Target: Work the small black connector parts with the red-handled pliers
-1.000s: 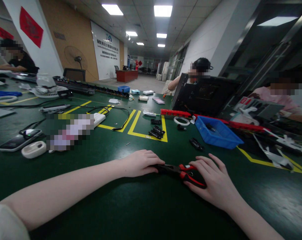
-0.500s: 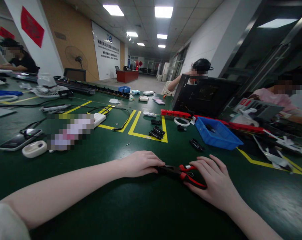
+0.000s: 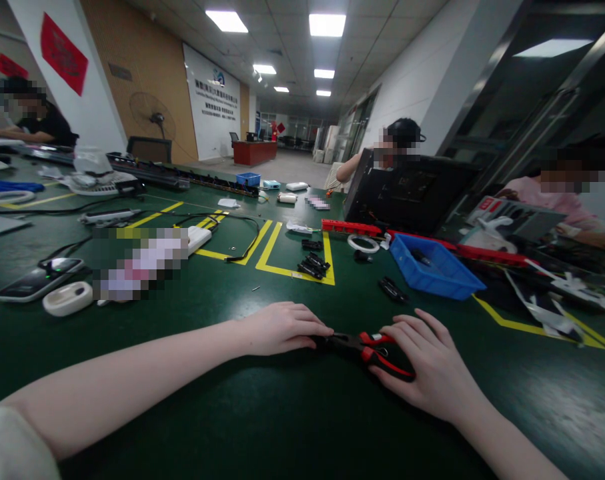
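A pair of pliers (image 3: 365,347) with red and black handles lies on the green table (image 3: 262,413) in front of me. My left hand (image 3: 282,327) rests palm down just left of it. Its fingers are pressed together and curled over the black jaw tip, hiding whatever may be under them. My right hand (image 3: 427,367) covers the red handles from the right, fingers over the top and thumb beside the lower handle.
Beyond my hands are small black parts (image 3: 312,265), another black part (image 3: 392,289), a blue bin (image 3: 435,270), a white tape ring (image 3: 363,243) and yellow floor-tape lines (image 3: 272,250). A phone (image 3: 37,279) and white case (image 3: 68,298) lie far left. Other people sit across the table.
Both hands stay where they were on the pliers. Only the view shifts very slightly.
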Action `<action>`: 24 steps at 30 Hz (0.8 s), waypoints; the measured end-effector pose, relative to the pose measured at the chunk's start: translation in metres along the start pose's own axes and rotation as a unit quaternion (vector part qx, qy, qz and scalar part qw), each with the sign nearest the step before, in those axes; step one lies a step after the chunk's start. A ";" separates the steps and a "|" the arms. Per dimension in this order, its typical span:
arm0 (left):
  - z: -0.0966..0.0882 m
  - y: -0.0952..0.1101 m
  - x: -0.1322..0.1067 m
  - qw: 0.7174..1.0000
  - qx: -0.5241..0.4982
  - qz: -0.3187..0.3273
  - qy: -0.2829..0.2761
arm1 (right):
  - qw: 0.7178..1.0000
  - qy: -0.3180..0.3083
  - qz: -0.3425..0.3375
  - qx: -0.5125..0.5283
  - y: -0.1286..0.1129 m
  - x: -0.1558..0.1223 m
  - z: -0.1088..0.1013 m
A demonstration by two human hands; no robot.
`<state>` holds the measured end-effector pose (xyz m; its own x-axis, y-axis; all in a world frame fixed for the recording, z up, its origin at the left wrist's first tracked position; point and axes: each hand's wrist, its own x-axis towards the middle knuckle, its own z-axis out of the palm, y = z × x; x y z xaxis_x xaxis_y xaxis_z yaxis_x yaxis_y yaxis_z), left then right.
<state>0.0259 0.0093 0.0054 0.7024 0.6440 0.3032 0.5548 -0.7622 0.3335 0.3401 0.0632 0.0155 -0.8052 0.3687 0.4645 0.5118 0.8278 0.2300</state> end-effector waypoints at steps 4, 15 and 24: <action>0.001 0.000 0.000 1.000 -0.004 0.001 0.004 | 1.000 -0.007 -0.007 0.003 0.001 0.000 0.001; 0.000 -0.001 0.000 1.000 0.000 0.007 0.008 | 1.000 -0.013 -0.003 0.016 0.002 0.001 0.002; 0.001 -0.001 -0.001 1.000 -0.003 0.009 0.012 | 1.000 -0.013 0.011 0.011 0.002 -0.002 0.004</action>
<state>0.0248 0.0092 0.0040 0.7016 0.6312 0.3307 0.5395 -0.7737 0.3323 0.3411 0.0657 0.0112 -0.8017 0.3966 0.4471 0.5223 0.8285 0.2017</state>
